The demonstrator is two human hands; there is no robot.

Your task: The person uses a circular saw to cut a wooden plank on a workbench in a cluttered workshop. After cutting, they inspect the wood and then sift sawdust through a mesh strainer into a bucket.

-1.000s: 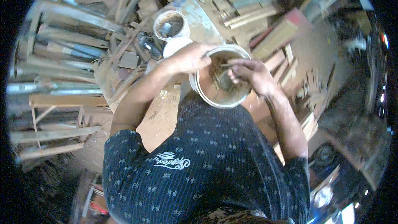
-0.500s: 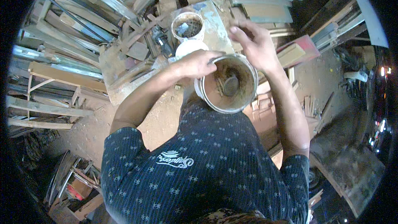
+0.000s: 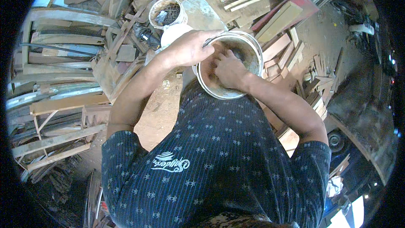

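Note:
A white bucket (image 3: 216, 92) with a stained, brownish inside is tilted in front of my body, its mouth toward me. My left hand (image 3: 190, 48) is closed over its left rim, the thumb to the inside. My right hand (image 3: 231, 71) is down inside the bucket with its fingers bent. Whatever lies between those fingers is too hidden to make out. Beyond the left hand is a second white bucket (image 3: 184, 16), holding dark small bits and a pale bluish piece. A round white thing (image 3: 171, 35) sits between the two buckets, partly behind my left wrist.
A worn, paint-stained board (image 3: 201, 6) lies beyond the buckets. A dark power tool (image 3: 146, 38) lies left of them. Stacked planks (image 3: 69, 38) fill the left side. To the right are a red panel (image 3: 301, 6) and wood offcuts (image 3: 278, 55) on the dirt floor.
My right hand has moved from above the bucket's right rim down into it. The left hand still grips the rim. The whole view has shifted a little.

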